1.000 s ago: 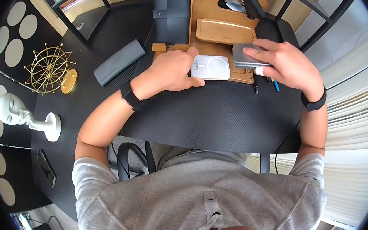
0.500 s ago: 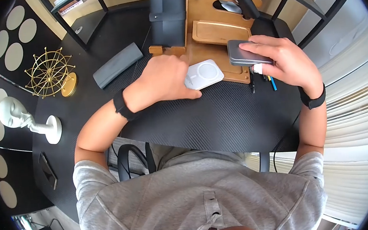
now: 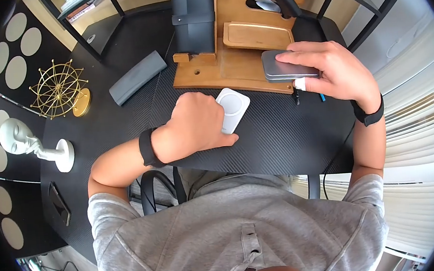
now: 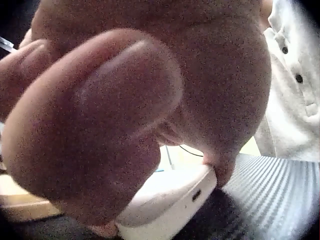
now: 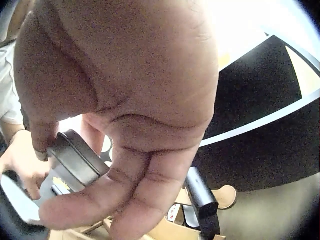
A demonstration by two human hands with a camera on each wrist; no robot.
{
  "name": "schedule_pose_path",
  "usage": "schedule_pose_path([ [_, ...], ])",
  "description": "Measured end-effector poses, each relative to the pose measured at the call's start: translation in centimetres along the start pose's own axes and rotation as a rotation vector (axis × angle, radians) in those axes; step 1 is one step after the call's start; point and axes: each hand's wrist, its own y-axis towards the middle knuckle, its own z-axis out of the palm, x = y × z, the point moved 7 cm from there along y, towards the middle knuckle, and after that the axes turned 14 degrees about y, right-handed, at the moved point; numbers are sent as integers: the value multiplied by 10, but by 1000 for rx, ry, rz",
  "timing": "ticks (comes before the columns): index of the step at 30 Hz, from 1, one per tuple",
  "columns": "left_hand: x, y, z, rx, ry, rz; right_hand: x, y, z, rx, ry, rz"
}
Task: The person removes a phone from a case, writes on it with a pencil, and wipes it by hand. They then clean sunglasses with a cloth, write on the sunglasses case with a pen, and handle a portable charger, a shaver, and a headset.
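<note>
My left hand (image 3: 198,121) pinches a white magnetic power bank (image 3: 233,108), a flat slab with a ring on its face, between thumb and curled fingers. It is tilted over the near part of the black desk, and a small port shows on the power bank's edge (image 4: 196,195) in the left wrist view. My right hand (image 3: 338,70) grips a flat grey metal case (image 3: 286,66) with rounded corners, thumb below and fingers on top. That case, with a seam round its side in the right wrist view, is over the right front of the wooden desk organizer (image 3: 237,77).
A black folded holder (image 3: 195,29) stands on the organizer's left, beside a small wooden tray (image 3: 257,35). Left of it lie a grey glasses case (image 3: 138,77), a gold wheel ornament (image 3: 59,87), a white head figurine (image 3: 18,135) and a phone (image 3: 59,203). Pens lie near the right hand.
My left hand has drawn the power bank off the organizer toward me and turned it. The right hand keeps hold of the grey case, nearly in place.
</note>
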Motion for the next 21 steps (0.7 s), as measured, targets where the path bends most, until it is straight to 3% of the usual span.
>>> schedule_pose_path([
  [8,5,-5,-15,-108,1,48,7,0,6,-6,35,-28],
  [11,11,-2,-32,-434,-157,25,11,-1,16,-25,20,-27],
  [12,9,3,-27,-372,-212,76,10,-1,22,-45,15,-17],
  [15,3,5,-21,-527,-259,181,6,-6,39,-73,-22,14],
  [18,10,12,-13,-244,-339,192,1,-12,57,-115,-8,8],
  [21,19,12,-10,-115,-382,253,-1,-16,77,-62,-38,39],
])
